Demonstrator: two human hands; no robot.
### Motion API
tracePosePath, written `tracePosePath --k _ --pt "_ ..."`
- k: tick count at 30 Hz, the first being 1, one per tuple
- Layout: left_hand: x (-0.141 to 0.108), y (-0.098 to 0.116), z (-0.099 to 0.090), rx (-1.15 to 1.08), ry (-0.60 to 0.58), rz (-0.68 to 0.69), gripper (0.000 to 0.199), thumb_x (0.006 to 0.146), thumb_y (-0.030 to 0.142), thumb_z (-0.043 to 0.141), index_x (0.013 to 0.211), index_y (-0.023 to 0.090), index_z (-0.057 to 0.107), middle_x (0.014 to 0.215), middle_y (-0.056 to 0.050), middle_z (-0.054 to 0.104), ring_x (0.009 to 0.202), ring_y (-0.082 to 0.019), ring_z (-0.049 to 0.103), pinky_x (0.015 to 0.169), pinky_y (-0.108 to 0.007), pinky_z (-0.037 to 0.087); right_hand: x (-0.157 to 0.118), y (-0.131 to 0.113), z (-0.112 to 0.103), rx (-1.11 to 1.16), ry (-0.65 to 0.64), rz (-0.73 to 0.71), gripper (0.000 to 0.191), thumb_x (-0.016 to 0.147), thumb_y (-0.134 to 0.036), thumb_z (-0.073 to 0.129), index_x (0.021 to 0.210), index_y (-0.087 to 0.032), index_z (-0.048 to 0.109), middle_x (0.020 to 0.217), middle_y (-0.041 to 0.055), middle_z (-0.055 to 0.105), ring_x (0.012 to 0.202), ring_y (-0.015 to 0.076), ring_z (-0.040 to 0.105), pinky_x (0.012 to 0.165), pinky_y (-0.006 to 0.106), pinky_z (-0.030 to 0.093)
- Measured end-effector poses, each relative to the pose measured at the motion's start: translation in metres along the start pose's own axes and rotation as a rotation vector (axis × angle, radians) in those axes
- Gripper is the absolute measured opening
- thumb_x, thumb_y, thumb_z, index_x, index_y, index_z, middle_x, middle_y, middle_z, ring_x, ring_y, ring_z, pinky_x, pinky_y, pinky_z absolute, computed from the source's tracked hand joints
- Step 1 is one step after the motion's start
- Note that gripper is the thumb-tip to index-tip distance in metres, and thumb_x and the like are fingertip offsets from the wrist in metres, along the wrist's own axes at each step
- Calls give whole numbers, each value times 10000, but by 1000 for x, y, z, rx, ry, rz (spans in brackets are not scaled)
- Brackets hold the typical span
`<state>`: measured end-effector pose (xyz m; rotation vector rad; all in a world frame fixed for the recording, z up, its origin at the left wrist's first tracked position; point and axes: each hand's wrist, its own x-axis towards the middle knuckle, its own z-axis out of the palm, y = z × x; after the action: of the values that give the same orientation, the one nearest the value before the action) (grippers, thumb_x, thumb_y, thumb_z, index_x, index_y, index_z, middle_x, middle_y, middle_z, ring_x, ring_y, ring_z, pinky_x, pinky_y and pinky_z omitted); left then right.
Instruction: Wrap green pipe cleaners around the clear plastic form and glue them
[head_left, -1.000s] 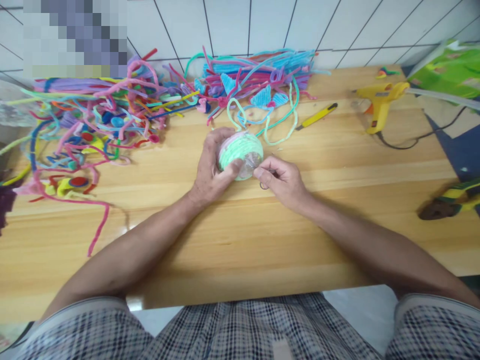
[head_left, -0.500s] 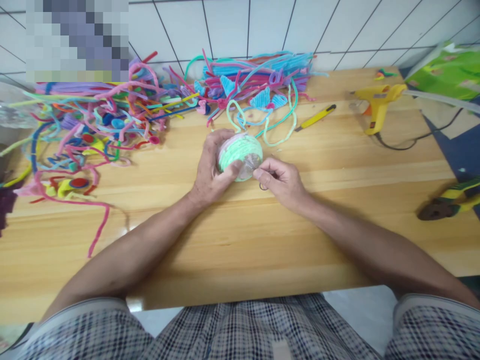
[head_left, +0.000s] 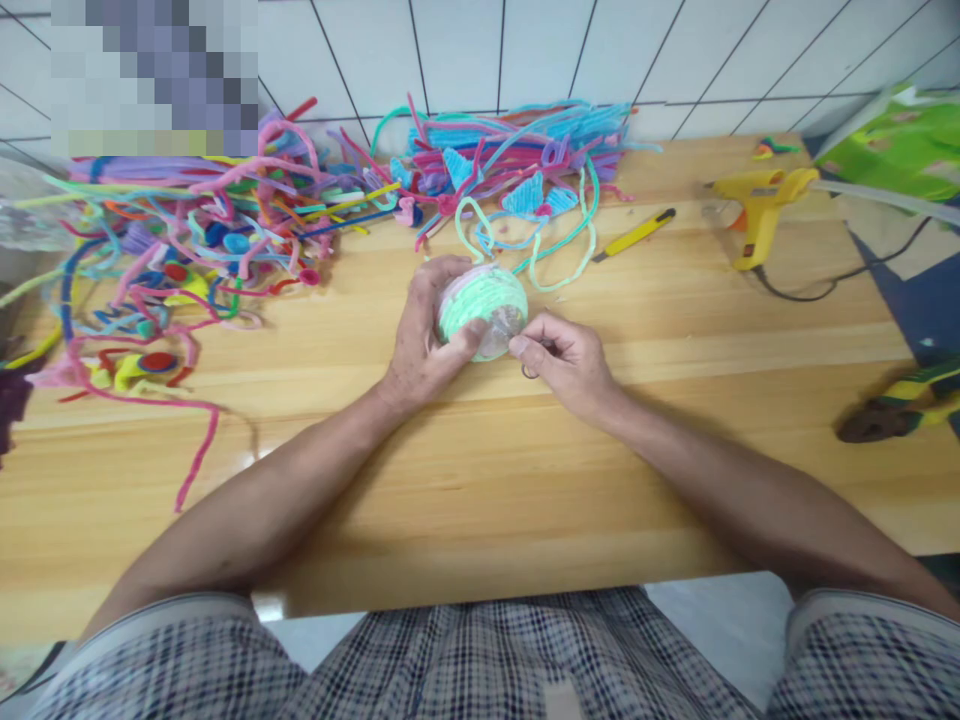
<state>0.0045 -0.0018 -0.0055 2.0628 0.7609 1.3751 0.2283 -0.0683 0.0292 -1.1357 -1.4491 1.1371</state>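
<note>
My left hand is wrapped around a ball wound with mint-green fuzzy pipe cleaner, with a pale pink part at its upper left. A clear, shiny patch on the lower right of the ball is left bare, and the left thumb presses beside it. At that side my right hand pinches a small tool with a dark ring that shows below the fingers; the rest of it is hidden in the hand. The right fingertips are close to the bare patch, and whether they touch it I cannot tell.
Behind the ball lie loose green pipe cleaners and a yellow utility knife. A tangled heap of coloured pipe cleaners spreads left. To the right are a yellow glue gun with its cord and yellow-green pliers.
Almost nothing differs. Both hands keep the same hold on the ball and the small tool, and the whole view has shifted very slightly.
</note>
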Motion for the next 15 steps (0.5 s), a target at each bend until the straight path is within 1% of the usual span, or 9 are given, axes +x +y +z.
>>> tracePosePath --k 9,15 --pt "-2 -3 1 -6 0 -14 598 1115 702 697 1552 325 538 1507 -112 655 1445 -334 689 1265 -546 615 -1 -1 -1 -1 10 22 619 919 -813 853 755 -251 650 601 -63 571 556 110 469 547 284 363" --pt "-2 -3 1 -17 5 -25 592 1117 696 695 1546 316 546 1508 -112 655 1456 -333 682 1282 -536 601 0 -2 -1 10 17 18 603 919 -780 869 744 -247 648 600 -60 567 545 104 451 531 282 347"
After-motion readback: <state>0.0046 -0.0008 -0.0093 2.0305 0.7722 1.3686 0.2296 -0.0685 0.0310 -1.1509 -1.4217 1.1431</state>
